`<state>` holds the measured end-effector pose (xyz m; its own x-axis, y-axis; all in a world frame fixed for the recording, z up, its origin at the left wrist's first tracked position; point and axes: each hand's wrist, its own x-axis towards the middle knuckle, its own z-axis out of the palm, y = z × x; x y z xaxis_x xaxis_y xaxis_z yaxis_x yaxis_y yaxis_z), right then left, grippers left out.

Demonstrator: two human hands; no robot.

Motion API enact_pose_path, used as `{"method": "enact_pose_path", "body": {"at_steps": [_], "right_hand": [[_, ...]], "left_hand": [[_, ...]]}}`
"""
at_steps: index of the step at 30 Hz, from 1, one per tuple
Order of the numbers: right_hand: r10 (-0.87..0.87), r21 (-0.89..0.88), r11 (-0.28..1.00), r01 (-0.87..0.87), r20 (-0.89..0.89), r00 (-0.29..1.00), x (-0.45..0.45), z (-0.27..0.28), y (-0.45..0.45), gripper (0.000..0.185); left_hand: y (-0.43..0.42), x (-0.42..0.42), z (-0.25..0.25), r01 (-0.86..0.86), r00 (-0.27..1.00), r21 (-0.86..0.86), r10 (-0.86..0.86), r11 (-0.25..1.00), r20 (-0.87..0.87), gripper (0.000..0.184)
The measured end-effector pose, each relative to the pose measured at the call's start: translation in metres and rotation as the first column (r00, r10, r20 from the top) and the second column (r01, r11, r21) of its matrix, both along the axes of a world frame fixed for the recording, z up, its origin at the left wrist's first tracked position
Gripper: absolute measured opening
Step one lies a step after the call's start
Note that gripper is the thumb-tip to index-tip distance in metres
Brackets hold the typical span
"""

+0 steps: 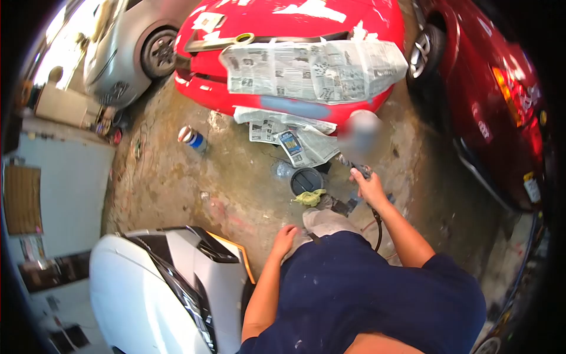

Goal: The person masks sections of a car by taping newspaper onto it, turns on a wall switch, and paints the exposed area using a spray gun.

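Note:
My right hand (369, 184) is wrapped round the handle of a spray gun (355, 167), which has a dark hose hanging from it. A pale cup, partly blurred, sits above the gun, close to the red car's bumper (224, 105). Newspaper sheets (312, 69) are taped over the car's front, with a grey patch (295, 107) showing below them. My left hand (286, 237) hangs near my thigh, its fingers curled; whether anything is in them is too small to tell.
A black round container (306, 182) and a yellow-green cloth (309, 197) lie by my feet. A blue-labelled can (192, 139) stands on the floor. A white car part (147, 289) is at lower left. A dark red car (483, 88) stands right, a silver car (121, 53) upper left.

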<state>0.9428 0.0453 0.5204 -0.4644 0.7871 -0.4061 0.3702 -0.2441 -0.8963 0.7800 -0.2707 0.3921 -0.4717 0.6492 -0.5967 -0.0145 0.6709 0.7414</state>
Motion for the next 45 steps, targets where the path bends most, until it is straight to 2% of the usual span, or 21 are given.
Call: {"method": "enact_pose_path", "body": {"at_steps": [3, 6, 9, 12, 15, 16, 19, 23, 24, 27, 28, 34, 37, 45], "right_hand": [[-0.099, 0.005, 0.995, 0.099, 0.012, 0.995, -0.028, -0.016, 0.023, 0.048], [-0.182, 0.005, 0.983, 0.182, 0.064, 0.981, -0.055, -0.026, 0.044, 0.053], [-0.173, -0.011, 0.984, 0.175, 0.126, 0.977, -0.079, -0.033, 0.065, 0.058], [-0.201, 0.104, 0.978, 0.183, 0.209, 0.957, -0.099, -0.063, 0.077, 0.062], [-0.198, 0.125, 0.977, 0.170, 0.261, 0.945, -0.120, -0.069, 0.086, 0.064], [-0.242, 0.145, 0.966, 0.212, 0.232, 0.942, -0.126, -0.080, 0.087, 0.062], [-0.293, 0.138, 0.953, 0.269, 0.193, 0.937, -0.143, -0.104, 0.090, 0.060], [-0.355, -0.006, 0.931, 0.366, 0.227, 0.907, -0.163, -0.117, 0.088, 0.058], [-0.391, 0.015, 0.918, 0.396, 0.192, 0.900, -0.167, -0.130, 0.086, 0.058], [-0.471, -0.113, 0.869, 0.481, 0.106, 0.876, -0.181, -0.135, 0.087, 0.060], [-0.498, -0.097, 0.857, 0.505, 0.094, 0.862, -0.185, -0.139, 0.085, 0.062], [-0.499, -0.080, 0.853, 0.515, 0.159, 0.852, -0.196, -0.153, 0.079, 0.063], [-0.495, -0.087, 0.859, 0.504, 0.107, 0.862, -0.198, -0.148, 0.077, 0.066], [-0.501, -0.077, 0.854, 0.514, 0.138, 0.854, -0.202, -0.152, 0.082, 0.066]], "left_hand": [[0.087, -0.024, 0.058, 0.166, 0.981, 0.072, -0.172, 0.983, 0.087, 0.039], [0.152, -0.039, 0.055, 0.345, 0.890, 0.174, -0.380, 0.922, 0.250, 0.043], [0.212, -0.037, 0.032, 0.265, 0.792, 0.258, -0.362, 0.929, 0.491, 0.042], [0.264, -0.031, 0.010, 0.115, 0.713, 0.300, -0.289, 0.947, 0.639, 0.039], [0.290, -0.031, -0.025, -0.026, 0.539, 0.251, -0.198, 0.968, 0.818, 0.032], [0.296, -0.035, -0.027, -0.039, 0.539, 0.232, -0.175, 0.972, 0.824, 0.026], [0.298, -0.048, -0.063, -0.075, 0.441, 0.259, -0.201, 0.963, 0.875, 0.032], [0.290, -0.063, -0.104, -0.045, 0.365, 0.246, -0.214, 0.968, 0.906, 0.028], [0.292, -0.067, -0.100, -0.060, 0.368, 0.229, -0.192, 0.972, 0.910, 0.025], [0.293, -0.081, -0.098, -0.122, 0.338, 0.201, -0.149, 0.972, 0.929, 0.024], [0.294, -0.085, -0.096, -0.124, 0.333, 0.198, -0.148, 0.972, 0.931, 0.023], [0.290, -0.098, -0.105, -0.091, 0.365, 0.174, -0.129, 0.981, 0.922, 0.018], [0.288, -0.100, -0.105, -0.094, 0.364, 0.171, -0.126, 0.981, 0.923, 0.016], [0.292, -0.095, -0.097, -0.166, 0.416, 0.144, -0.063, 0.976, 0.907, 0.019]]}}
